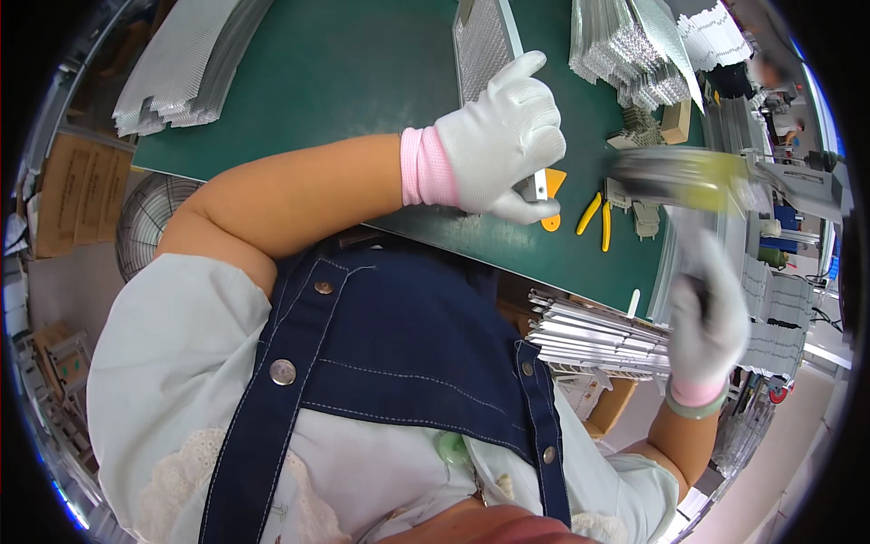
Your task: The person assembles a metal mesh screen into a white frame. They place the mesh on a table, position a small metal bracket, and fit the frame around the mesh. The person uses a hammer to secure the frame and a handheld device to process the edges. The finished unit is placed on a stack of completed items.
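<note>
My left hand [507, 136], in a white glove with a pink cuff, is closed around the edge of a silver mesh panel [480, 54] with a metal frame strip. The panel stands tilted on the green table. My right hand [711, 317], gloved too, is raised off the table's right side, its fingers wrapped round the handle of a mallet. Motion smears the mallet's head [680, 178], which looks grey with a yellow end. Below the left hand lies an orange-yellow scraper [552, 214], partly covered. Beside it rest yellow-handled pliers [595, 220].
Stacks of mesh sheets stand at the far left [186, 68] and far right [625, 54]. Small metal brackets [645, 219] and a wooden block [676, 121] lie on the right of the green table [344, 72]. Metal strips [594, 337] project below its front edge. A fan [149, 227] stands left.
</note>
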Demonstrator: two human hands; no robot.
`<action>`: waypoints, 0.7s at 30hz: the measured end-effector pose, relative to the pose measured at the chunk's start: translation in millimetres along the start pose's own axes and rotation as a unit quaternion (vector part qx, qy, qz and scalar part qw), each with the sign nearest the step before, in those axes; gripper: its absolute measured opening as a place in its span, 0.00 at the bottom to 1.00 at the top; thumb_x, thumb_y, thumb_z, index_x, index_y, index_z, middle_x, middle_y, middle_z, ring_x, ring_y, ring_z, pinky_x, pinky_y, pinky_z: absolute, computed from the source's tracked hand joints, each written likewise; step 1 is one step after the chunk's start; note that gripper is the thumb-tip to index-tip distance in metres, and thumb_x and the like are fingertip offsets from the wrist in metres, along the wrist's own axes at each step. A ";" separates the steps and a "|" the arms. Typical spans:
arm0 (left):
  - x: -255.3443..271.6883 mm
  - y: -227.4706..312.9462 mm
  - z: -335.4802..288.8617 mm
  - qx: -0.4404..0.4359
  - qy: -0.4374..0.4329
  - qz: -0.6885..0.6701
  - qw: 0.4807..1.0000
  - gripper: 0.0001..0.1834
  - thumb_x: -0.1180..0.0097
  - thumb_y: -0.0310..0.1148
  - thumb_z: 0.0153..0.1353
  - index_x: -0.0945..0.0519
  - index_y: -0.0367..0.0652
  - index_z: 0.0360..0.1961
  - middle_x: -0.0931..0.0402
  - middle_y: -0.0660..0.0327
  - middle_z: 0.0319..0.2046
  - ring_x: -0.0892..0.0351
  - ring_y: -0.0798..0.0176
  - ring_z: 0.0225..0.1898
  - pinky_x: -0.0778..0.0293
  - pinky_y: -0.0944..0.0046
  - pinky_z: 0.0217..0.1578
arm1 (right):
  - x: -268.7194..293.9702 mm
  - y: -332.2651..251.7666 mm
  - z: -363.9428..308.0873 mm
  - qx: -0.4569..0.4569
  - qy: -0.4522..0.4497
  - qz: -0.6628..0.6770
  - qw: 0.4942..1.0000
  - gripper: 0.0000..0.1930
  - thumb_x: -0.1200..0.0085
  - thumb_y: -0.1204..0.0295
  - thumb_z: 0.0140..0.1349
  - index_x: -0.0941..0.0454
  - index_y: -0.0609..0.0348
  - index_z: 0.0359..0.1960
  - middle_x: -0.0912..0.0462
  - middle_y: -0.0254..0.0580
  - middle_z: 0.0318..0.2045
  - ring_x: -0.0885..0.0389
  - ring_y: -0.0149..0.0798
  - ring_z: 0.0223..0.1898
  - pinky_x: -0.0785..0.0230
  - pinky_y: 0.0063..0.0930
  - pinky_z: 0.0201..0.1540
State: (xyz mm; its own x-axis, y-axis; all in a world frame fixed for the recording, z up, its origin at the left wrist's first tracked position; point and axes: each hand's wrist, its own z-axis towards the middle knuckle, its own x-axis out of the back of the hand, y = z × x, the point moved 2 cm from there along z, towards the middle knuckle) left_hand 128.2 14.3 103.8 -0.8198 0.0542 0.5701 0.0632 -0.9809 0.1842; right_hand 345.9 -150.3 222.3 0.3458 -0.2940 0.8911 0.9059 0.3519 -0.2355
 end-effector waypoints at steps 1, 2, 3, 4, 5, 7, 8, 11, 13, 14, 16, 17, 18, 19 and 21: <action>1.6 1.0 -0.1 0.002 -0.003 0.002 1.000 0.23 0.29 0.45 0.39 0.26 0.42 0.28 0.30 0.57 0.28 0.26 0.51 0.38 0.41 0.30 0.61 | 5.5 4.1 -11.7 -0.074 0.063 0.152 0.984 0.24 0.46 0.83 0.63 0.28 0.64 0.62 0.18 0.39 0.35 0.20 0.29 0.31 0.28 0.26 0.33; 3.1 0.7 -0.3 0.004 -0.005 0.004 1.000 0.23 0.29 0.45 0.39 0.26 0.42 0.28 0.31 0.57 0.28 0.26 0.51 0.37 0.41 0.30 0.61 | -2.7 7.4 -11.3 -0.057 0.104 0.218 0.969 0.26 0.49 0.87 0.61 0.30 0.65 0.63 0.20 0.34 0.32 0.26 0.26 0.29 0.30 0.22 0.34; 2.0 0.9 -0.3 0.006 -0.010 0.004 1.000 0.23 0.29 0.45 0.39 0.26 0.42 0.27 0.30 0.57 0.28 0.26 0.51 0.37 0.41 0.30 0.61 | -10.3 5.8 0.4 0.022 -0.009 0.037 0.999 0.27 0.46 0.86 0.60 0.29 0.63 0.63 0.21 0.37 0.30 0.24 0.29 0.28 0.30 0.24 0.33; 0.9 1.0 -0.5 0.009 -0.015 0.005 1.000 0.23 0.29 0.46 0.39 0.26 0.42 0.27 0.30 0.56 0.28 0.26 0.51 0.37 0.41 0.31 0.61 | -18.1 3.5 8.2 0.100 -0.122 -0.146 0.977 0.27 0.44 0.85 0.59 0.28 0.61 0.63 0.22 0.40 0.27 0.22 0.32 0.26 0.29 0.26 0.31; 0.2 1.2 -0.6 0.012 -0.020 0.006 1.000 0.23 0.29 0.46 0.39 0.26 0.42 0.26 0.30 0.56 0.28 0.26 0.51 0.37 0.41 0.31 0.61 | -24.4 3.8 2.4 0.035 -0.135 -0.099 0.985 0.28 0.44 0.86 0.56 0.27 0.60 0.61 0.22 0.42 0.26 0.23 0.36 0.25 0.29 0.27 0.30; 4.0 2.2 1.7 0.021 -0.044 0.009 0.999 0.23 0.29 0.46 0.39 0.26 0.42 0.26 0.30 0.56 0.28 0.26 0.51 0.37 0.40 0.31 0.61 | -19.5 2.6 2.8 0.031 -0.051 -0.032 0.998 0.26 0.44 0.86 0.56 0.26 0.62 0.60 0.21 0.41 0.27 0.23 0.33 0.25 0.29 0.25 0.30; 5.6 2.0 2.5 0.026 -0.056 0.012 0.998 0.23 0.29 0.47 0.39 0.26 0.42 0.25 0.30 0.56 0.28 0.26 0.50 0.37 0.40 0.31 0.61 | -16.8 2.7 2.5 0.030 -0.008 0.002 1.000 0.26 0.45 0.86 0.56 0.26 0.63 0.59 0.20 0.40 0.28 0.23 0.32 0.25 0.29 0.24 0.30; 4.6 1.0 -1.8 0.017 -0.024 0.006 1.000 0.23 0.29 0.48 0.39 0.26 0.42 0.23 0.29 0.56 0.27 0.25 0.50 0.37 0.40 0.31 0.61 | -33.7 13.5 3.8 -0.200 0.077 0.219 0.952 0.23 0.46 0.82 0.63 0.28 0.68 0.61 0.21 0.33 0.29 0.28 0.22 0.26 0.33 0.17 0.29; 2.1 1.7 -1.7 0.019 -0.011 0.010 1.000 0.23 0.29 0.48 0.39 0.26 0.42 0.24 0.29 0.57 0.27 0.25 0.49 0.38 0.40 0.32 0.61 | -70.3 37.2 15.3 -0.283 0.043 0.250 0.925 0.24 0.44 0.79 0.64 0.28 0.67 0.62 0.20 0.33 0.29 0.28 0.21 0.25 0.33 0.17 0.27; 0.7 1.5 -1.7 0.019 -0.002 0.013 1.000 0.23 0.29 0.48 0.39 0.26 0.42 0.24 0.29 0.57 0.27 0.25 0.49 0.39 0.40 0.32 0.61 | -95.5 51.7 18.5 -0.307 0.011 0.253 0.917 0.24 0.43 0.77 0.64 0.28 0.66 0.62 0.20 0.34 0.30 0.27 0.21 0.24 0.33 0.17 0.27; -2.0 1.2 1.9 0.014 -0.013 0.000 1.000 0.24 0.29 0.49 0.39 0.26 0.42 0.24 0.29 0.57 0.27 0.25 0.49 0.40 0.41 0.31 0.62 | -152.4 93.9 3.3 -0.358 -0.003 0.357 0.863 0.23 0.43 0.73 0.64 0.26 0.63 0.61 0.18 0.37 0.34 0.23 0.26 0.27 0.28 0.23 0.31; -2.7 1.0 3.0 0.013 -0.020 -0.001 1.000 0.24 0.29 0.49 0.39 0.26 0.42 0.25 0.29 0.57 0.27 0.25 0.48 0.41 0.41 0.31 0.62 | -166.7 119.8 -3.3 -0.300 0.043 0.255 0.918 0.21 0.43 0.70 0.65 0.24 0.62 0.59 0.17 0.39 0.37 0.21 0.30 0.32 0.27 0.27 0.37; -2.6 0.7 2.9 0.012 -0.017 0.003 1.000 0.24 0.29 0.49 0.39 0.26 0.42 0.25 0.29 0.57 0.27 0.25 0.48 0.41 0.41 0.31 0.62 | -170.3 141.5 -3.7 -0.231 0.085 0.151 0.957 0.20 0.43 0.68 0.65 0.23 0.62 0.58 0.16 0.41 0.40 0.19 0.34 0.37 0.26 0.30 0.43; 0.1 0.4 -0.4 0.020 -0.013 0.021 0.999 0.24 0.29 0.49 0.39 0.25 0.41 0.26 0.29 0.56 0.28 0.25 0.48 0.42 0.41 0.31 0.62 | -145.4 141.6 17.6 -0.271 0.121 0.058 0.953 0.19 0.44 0.64 0.65 0.20 0.61 0.54 0.16 0.44 0.46 0.20 0.40 0.48 0.29 0.33 0.53; 1.6 2.5 1.9 0.017 -0.010 0.024 1.000 0.24 0.29 0.48 0.39 0.25 0.41 0.26 0.29 0.56 0.28 0.24 0.48 0.42 0.41 0.31 0.63 | -75.8 222.9 4.6 -0.309 0.283 -0.233 0.878 0.18 0.45 0.61 0.65 0.19 0.59 0.50 0.17 0.45 0.48 0.18 0.40 0.50 0.26 0.32 0.51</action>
State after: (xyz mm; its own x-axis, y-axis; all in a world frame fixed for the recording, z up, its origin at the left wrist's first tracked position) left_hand 128.1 12.3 106.7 -0.8039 0.0104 0.5947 0.1221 -0.9757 0.1821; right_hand 520.5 -45.5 104.0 -0.1893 -0.7336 0.6526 0.8800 -0.4217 -0.2187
